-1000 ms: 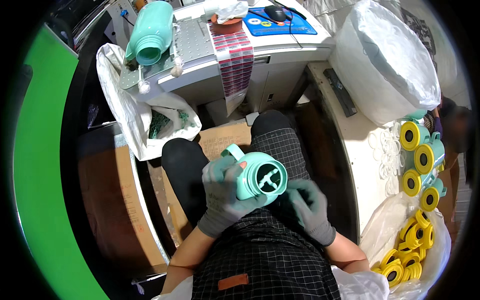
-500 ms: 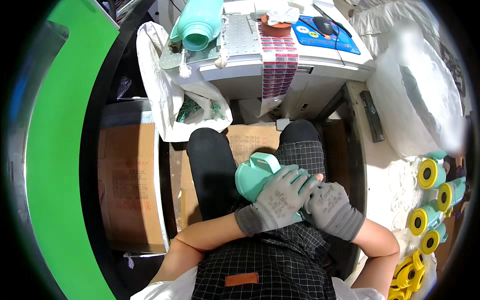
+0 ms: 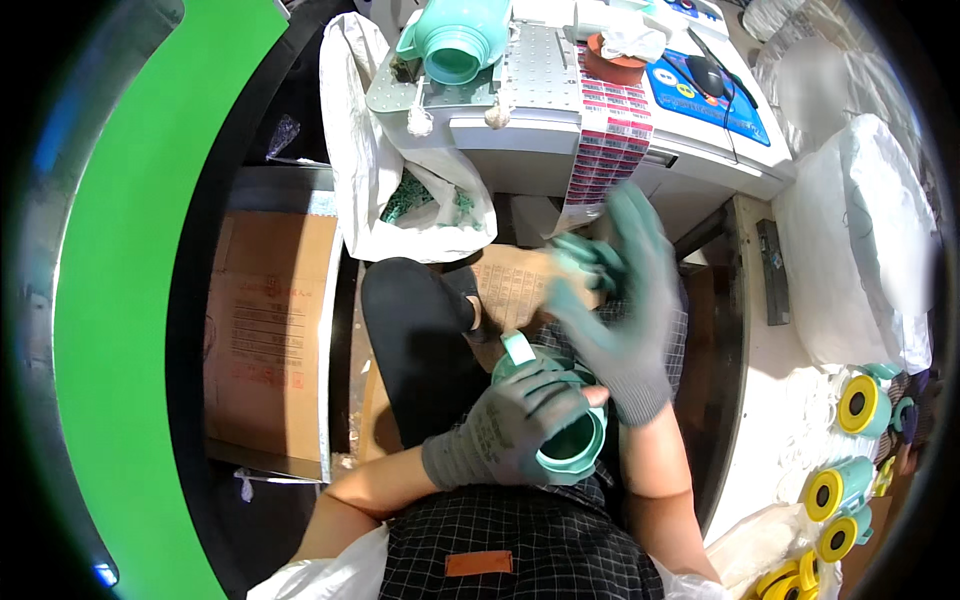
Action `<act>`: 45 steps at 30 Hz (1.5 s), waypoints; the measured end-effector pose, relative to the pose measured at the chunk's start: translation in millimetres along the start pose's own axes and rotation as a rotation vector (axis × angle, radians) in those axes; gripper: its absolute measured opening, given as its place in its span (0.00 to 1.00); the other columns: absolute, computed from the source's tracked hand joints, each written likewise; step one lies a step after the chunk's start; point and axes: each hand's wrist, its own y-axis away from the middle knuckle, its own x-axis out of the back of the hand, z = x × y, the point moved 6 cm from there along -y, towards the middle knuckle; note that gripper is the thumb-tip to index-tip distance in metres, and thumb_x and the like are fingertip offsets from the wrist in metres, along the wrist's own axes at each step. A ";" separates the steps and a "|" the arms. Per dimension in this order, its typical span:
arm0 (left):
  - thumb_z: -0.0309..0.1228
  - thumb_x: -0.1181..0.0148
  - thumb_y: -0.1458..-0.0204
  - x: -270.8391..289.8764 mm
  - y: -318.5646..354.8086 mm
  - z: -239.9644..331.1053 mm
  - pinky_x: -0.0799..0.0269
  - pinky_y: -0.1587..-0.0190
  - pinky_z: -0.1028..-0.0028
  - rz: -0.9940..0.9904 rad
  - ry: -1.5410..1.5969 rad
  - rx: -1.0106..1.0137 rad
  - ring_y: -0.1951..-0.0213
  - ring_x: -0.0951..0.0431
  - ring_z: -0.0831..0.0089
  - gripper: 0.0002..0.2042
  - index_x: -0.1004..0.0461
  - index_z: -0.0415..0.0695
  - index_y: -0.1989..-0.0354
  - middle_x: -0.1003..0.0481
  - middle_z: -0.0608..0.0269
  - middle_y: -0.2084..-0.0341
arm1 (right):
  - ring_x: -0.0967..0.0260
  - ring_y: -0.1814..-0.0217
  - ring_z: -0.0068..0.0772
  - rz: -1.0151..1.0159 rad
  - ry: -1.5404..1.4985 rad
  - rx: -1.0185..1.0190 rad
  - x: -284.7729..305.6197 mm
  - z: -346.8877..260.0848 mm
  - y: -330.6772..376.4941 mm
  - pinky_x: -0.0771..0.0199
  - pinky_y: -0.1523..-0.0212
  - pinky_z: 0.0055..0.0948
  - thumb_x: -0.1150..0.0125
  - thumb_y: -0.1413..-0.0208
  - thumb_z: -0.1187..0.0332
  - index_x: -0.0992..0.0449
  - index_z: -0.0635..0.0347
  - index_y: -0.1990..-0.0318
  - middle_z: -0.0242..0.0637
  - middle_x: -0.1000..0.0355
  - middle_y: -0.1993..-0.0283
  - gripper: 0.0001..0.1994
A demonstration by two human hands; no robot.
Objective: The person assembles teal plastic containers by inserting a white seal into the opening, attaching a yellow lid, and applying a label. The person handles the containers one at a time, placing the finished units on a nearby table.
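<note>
- The teal plastic jug (image 3: 560,420) sits in the person's lap, against the checked apron, with the left hand (image 3: 505,430) wrapped over its upper side.
- The gloved left fingers (image 3: 545,395) are curled and clamped on the jug body near its rim.
- The right hand (image 3: 620,300) is raised above the lap, blurred, its fingers spread apart and holding nothing.
- The jug looks like a moulded hollow shell: probably light and stiff, not fragile, with smooth walls that may slip, though the knit gloves should help grip.
- Good places to hold seem to be the round body, as now, or the loop handle (image 3: 517,347) that sticks up at its far side.
- Its open mouth faces down-right toward the person's waist, and its long axis runs tilted from that mouth up toward the knees.
- A second teal jug (image 3: 455,40) lies on the tabletop (image 3: 520,140) ahead, mouth toward the camera.
</note>
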 end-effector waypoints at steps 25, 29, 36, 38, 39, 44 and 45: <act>0.42 0.17 0.66 -45.5 -55.7 1.4 0.23 0.53 0.59 -0.095 -0.074 -0.012 0.57 0.19 0.55 0.38 0.27 0.40 0.44 0.22 0.53 0.57 | 0.26 0.47 0.53 0.927 1.165 -1.046 384.0 157.3 349.1 0.26 0.45 0.45 0.37 0.40 0.61 0.18 0.55 0.52 0.46 0.26 0.47 0.13; 0.39 0.20 0.62 -41.7 -58.4 3.2 0.21 0.55 0.63 -0.067 -0.099 -0.036 0.60 0.17 0.60 0.34 0.27 0.39 0.46 0.22 0.56 0.62 | 0.27 0.45 0.49 0.757 1.213 -1.135 392.8 174.8 350.1 0.27 0.43 0.42 0.37 0.41 0.59 0.15 0.55 0.58 0.43 0.25 0.47 0.12; 0.38 0.20 0.62 -45.6 -58.5 2.0 0.21 0.51 0.63 -0.094 -0.105 -0.034 0.56 0.17 0.61 0.34 0.27 0.39 0.46 0.21 0.55 0.58 | 0.25 0.46 0.46 0.906 1.012 -1.004 390.2 173.9 366.3 0.25 0.45 0.39 0.43 0.40 0.67 0.18 0.53 0.47 0.43 0.25 0.45 0.15; 0.45 0.19 0.62 -45.6 -56.1 3.0 0.23 0.54 0.61 -0.069 -0.107 -0.043 0.58 0.18 0.59 0.35 0.26 0.40 0.46 0.22 0.56 0.60 | 0.25 0.46 0.46 0.949 1.023 -0.928 388.4 166.5 370.6 0.25 0.45 0.38 0.43 0.40 0.66 0.18 0.54 0.47 0.44 0.25 0.45 0.15; 0.48 0.19 0.62 -45.2 -55.8 3.6 0.23 0.55 0.60 -0.052 -0.109 -0.047 0.59 0.19 0.58 0.36 0.26 0.41 0.47 0.23 0.56 0.61 | 0.24 0.46 0.46 0.969 1.027 -0.885 387.7 161.2 364.7 0.25 0.46 0.37 0.42 0.40 0.66 0.18 0.55 0.47 0.44 0.25 0.45 0.15; 0.46 0.18 0.63 -45.7 -54.6 -1.1 0.23 0.56 0.61 -0.063 -0.060 -0.032 0.60 0.19 0.58 0.36 0.26 0.40 0.47 0.23 0.55 0.61 | 0.25 0.45 0.47 0.703 1.026 -1.234 385.6 169.5 335.0 0.27 0.42 0.40 0.40 0.41 0.55 0.16 0.55 0.50 0.46 0.25 0.44 0.18; 0.46 0.18 0.63 -45.5 -57.2 -2.1 0.23 0.56 0.61 -0.063 -0.038 -0.034 0.60 0.19 0.58 0.36 0.26 0.40 0.47 0.23 0.55 0.61 | 0.25 0.45 0.48 0.606 1.112 -1.325 386.0 173.8 327.3 0.27 0.41 0.41 0.39 0.41 0.52 0.16 0.55 0.51 0.47 0.25 0.44 0.19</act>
